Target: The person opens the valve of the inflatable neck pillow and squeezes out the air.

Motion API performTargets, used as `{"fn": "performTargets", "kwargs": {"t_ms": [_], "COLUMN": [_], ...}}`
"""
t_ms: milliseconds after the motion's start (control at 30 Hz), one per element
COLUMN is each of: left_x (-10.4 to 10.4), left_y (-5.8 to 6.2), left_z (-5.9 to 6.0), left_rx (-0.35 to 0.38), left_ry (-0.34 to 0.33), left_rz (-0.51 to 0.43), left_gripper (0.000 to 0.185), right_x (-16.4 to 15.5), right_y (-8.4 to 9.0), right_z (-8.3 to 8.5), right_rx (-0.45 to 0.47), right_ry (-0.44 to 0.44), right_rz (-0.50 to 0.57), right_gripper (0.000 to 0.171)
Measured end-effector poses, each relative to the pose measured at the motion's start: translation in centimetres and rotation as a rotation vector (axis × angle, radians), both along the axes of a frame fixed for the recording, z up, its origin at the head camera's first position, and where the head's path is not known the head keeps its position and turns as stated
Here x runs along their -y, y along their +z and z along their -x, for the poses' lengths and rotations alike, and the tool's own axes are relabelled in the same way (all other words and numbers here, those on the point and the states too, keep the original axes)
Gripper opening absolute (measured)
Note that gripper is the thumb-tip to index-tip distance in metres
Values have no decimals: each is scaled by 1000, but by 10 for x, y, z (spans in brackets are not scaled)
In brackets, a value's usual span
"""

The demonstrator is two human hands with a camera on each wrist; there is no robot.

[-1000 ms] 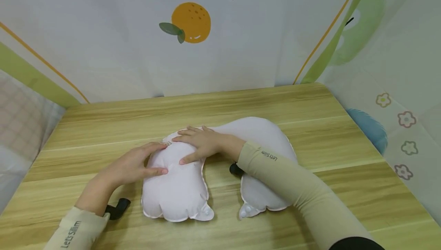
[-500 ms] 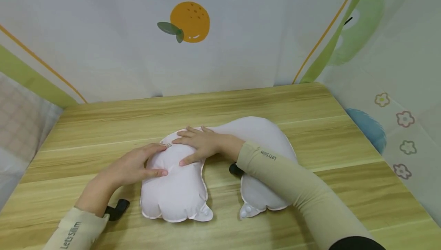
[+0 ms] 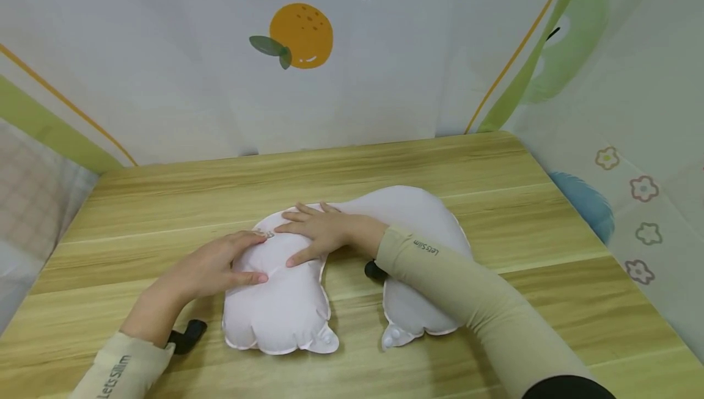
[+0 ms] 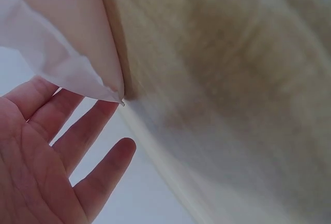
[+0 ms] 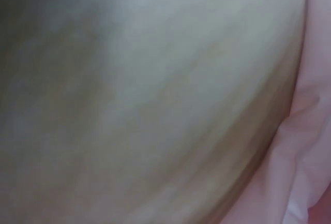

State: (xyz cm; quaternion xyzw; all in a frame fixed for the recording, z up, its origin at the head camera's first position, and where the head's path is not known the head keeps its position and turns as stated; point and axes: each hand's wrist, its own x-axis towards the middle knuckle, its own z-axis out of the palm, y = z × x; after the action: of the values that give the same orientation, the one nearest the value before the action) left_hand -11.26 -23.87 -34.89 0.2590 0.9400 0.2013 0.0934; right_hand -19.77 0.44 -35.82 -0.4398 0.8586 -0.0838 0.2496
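Pillow (image 3: 352, 246), the white U-shaped inflatable one, is lying on the wooden table (image 3: 165, 203) just as it was a second ago, with its two lobes pointing toward the person. Right hand (image 3: 321, 231) is still pressing flat with straight fingers on the pillow's left lobe, its sleeve (image 3: 467, 301) crossing the right lobe. Left hand (image 3: 211, 267) is still resting open against that lobe's left edge, fingers relaxed and gripping nothing, nothing having shifted noticeably, while a small black piece (image 3: 189, 333) is sitting left of the pillow by the wrist.

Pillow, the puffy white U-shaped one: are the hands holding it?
Not gripped: both hands, left and right, press flat on the white inflatable U-shaped pillow's left arm.
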Motion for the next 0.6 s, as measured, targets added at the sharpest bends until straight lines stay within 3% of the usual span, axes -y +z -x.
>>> {"fn": "performTargets", "kwargs": {"t_ms": [600], "left_x": [-2], "left_y": [-2], "left_z": [-1], "left_rx": [-29], "left_ry": [-24], "left_rz": [27], "left_gripper": [74], "right_x": [1], "right_y": [-2], "right_z": [-1], "right_rx": [-17], "right_ry": [17], "right_rz": [-55], "right_gripper": [80]}}
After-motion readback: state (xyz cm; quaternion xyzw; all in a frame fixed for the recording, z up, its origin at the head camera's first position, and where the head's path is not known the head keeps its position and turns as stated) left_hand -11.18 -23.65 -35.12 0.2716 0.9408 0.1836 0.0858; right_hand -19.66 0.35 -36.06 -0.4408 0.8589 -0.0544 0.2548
